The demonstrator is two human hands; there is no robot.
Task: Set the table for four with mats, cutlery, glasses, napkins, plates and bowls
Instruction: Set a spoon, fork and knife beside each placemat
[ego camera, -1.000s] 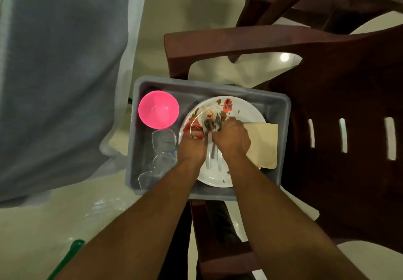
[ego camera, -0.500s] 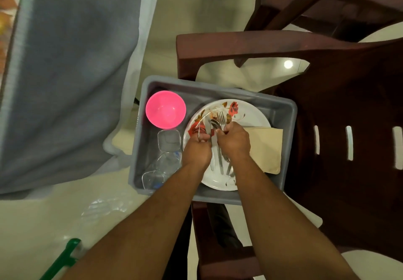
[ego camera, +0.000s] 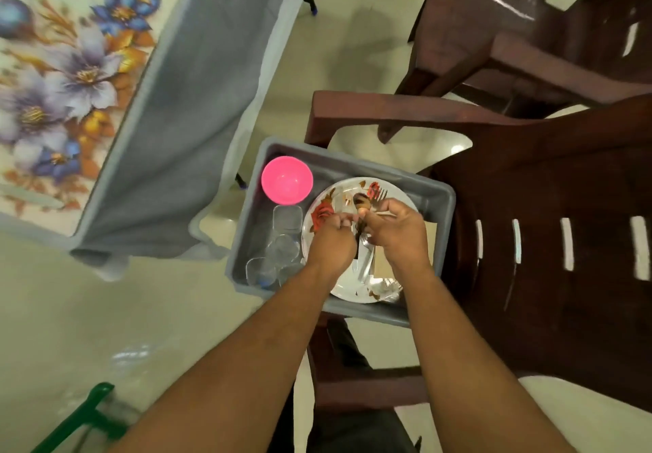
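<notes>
My right hand [ego camera: 395,230] grips a spoon [ego camera: 362,202] and fork [ego camera: 379,194]; left hand [ego camera: 331,237] seems to pinch cutlery, sorting a set over the plate [ego camera: 344,286].

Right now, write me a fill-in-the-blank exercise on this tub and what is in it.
1. The bowl in the grey tub is coloured ____.
2. The tub rests on a brown ____.
3. Both hands work over the flowered ____, where the cutlery lies.
4. The right hand holds a spoon and a ____.

Missing words: pink; chair; plate; fork
</notes>
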